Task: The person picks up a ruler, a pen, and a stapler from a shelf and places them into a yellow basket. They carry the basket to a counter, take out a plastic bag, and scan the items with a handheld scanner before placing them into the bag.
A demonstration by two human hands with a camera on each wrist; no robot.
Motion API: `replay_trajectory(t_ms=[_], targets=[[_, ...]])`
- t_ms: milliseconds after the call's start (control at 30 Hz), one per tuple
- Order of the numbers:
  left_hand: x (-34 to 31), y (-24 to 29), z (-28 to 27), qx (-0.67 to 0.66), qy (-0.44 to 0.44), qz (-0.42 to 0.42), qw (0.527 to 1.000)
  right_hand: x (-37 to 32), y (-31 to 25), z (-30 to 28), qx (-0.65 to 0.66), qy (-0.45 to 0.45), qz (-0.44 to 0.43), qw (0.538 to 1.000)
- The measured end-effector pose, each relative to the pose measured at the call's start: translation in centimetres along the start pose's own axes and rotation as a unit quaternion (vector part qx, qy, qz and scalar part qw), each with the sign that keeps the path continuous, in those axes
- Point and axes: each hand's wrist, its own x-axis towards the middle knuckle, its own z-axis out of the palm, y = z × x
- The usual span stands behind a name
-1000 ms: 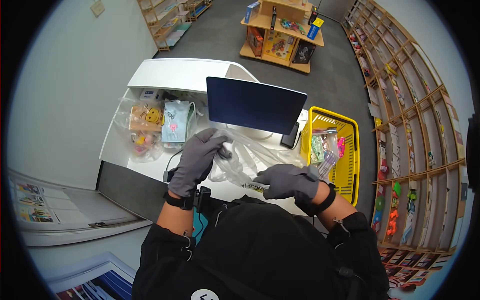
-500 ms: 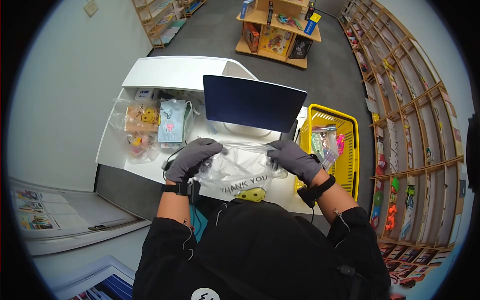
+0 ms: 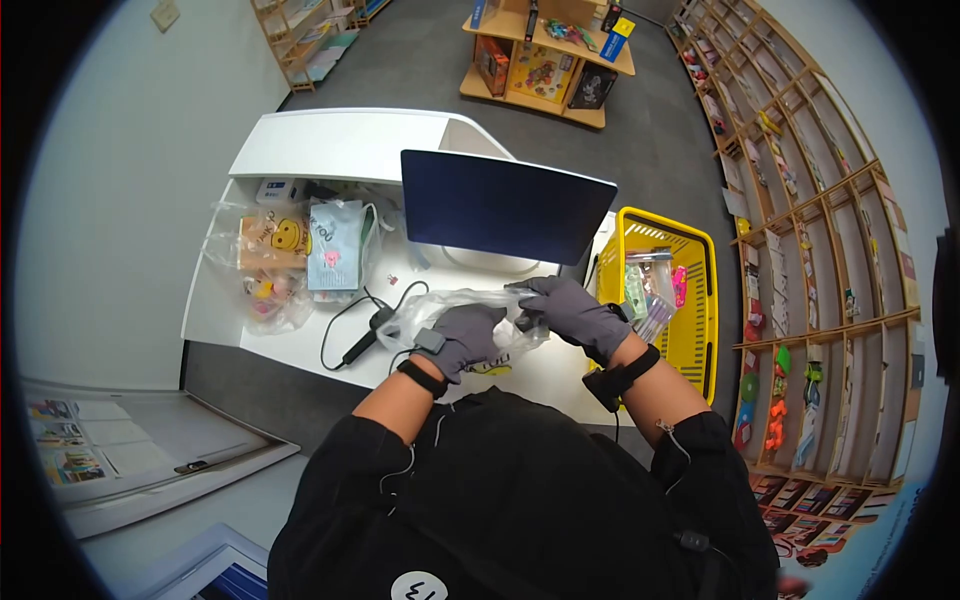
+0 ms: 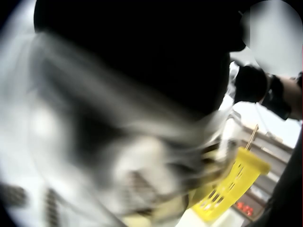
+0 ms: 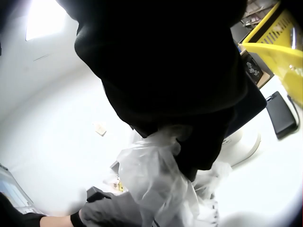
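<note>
A translucent plastic bag (image 3: 462,300) with print and a yellow patch lies bunched between my gloved hands in the head view. My right hand (image 3: 573,312) pinches its upper right edge; the right wrist view shows crumpled plastic (image 5: 158,177) hanging from that dark, underexposed hand (image 5: 165,71). My left hand (image 3: 462,338) reaches in among the folds, palm down, with fingers extended and plastic around it. Behind the bag in the right wrist view, the left hand's (image 5: 111,210) fingertips are hidden. The left wrist view is heavily blurred.
A monitor (image 3: 505,205) stands beyond the hands. Filled bags (image 3: 275,245) and a blue packet (image 3: 336,245) lie left, near a black cabled device (image 3: 360,345). The yellow basket (image 3: 712,300) at right holds packaged items. Shelves (image 3: 835,250) line the far right.
The bag, earlier spread between both hands with its print showing, is now bunched. My left hand has moved right and in among its folds; my right hand still holds the edge.
</note>
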Motion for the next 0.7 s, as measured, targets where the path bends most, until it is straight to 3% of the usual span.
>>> replay_trajectory(t_ms=[100,133,167,233,267,333,367,433,467,533,633,700], targets=[[0.1,-6.8,6.1,-0.002,0.062,0.084,0.995,0.3,1.1,-0.8,-0.055,0.026,0.025,0.998],[0.0,-6.7,5.8,-0.004,0.060,0.085,0.995,0.1,1.6,-0.8,-0.054,0.025,0.028,0.998],[-0.2,-6.1,4.7,-0.013,-0.027,0.037,0.999,-0.2,2.2,-0.8,-0.173,0.071,0.019,0.982],[-0.3,-5.2,2.5,-0.030,-0.199,-0.058,0.978,-0.4,3.0,-0.7,-0.400,0.157,0.000,0.903],[-0.2,-5.0,1.8,-0.032,-0.202,-0.057,0.977,-0.9,0.8,-0.4,-0.400,0.156,0.003,0.903],[0.1,-4.7,0.8,-0.061,-0.156,-0.013,0.986,-2.0,-3.9,0.7,-0.412,0.224,-0.123,0.874],[0.2,-4.5,0.0,-0.075,-0.131,0.007,0.989,-2.1,-5.2,1.4,-0.413,0.222,-0.122,0.875],[1.1,-2.8,-2.7,-0.043,-0.182,-0.016,0.982,-2.3,-6.5,3.2,-0.344,0.000,-0.231,0.910],[1.7,-1.8,-4.0,-0.009,-0.232,-0.036,0.972,-1.7,-5.8,4.5,-0.344,-0.003,-0.230,0.910],[1.8,-2.4,-4.1,0.022,-0.283,-0.057,0.957,0.7,-2.2,7.2,-0.409,-0.120,-0.060,0.903],[2.1,-6.0,-0.4,-0.094,-0.258,0.009,0.962,5.4,4.8,7.3,-0.467,-0.080,-0.060,0.879],[2.4,-7.8,2.8,-0.093,-0.237,0.021,0.967,7.6,9.6,6.6,-0.495,-0.080,-0.055,0.863]])
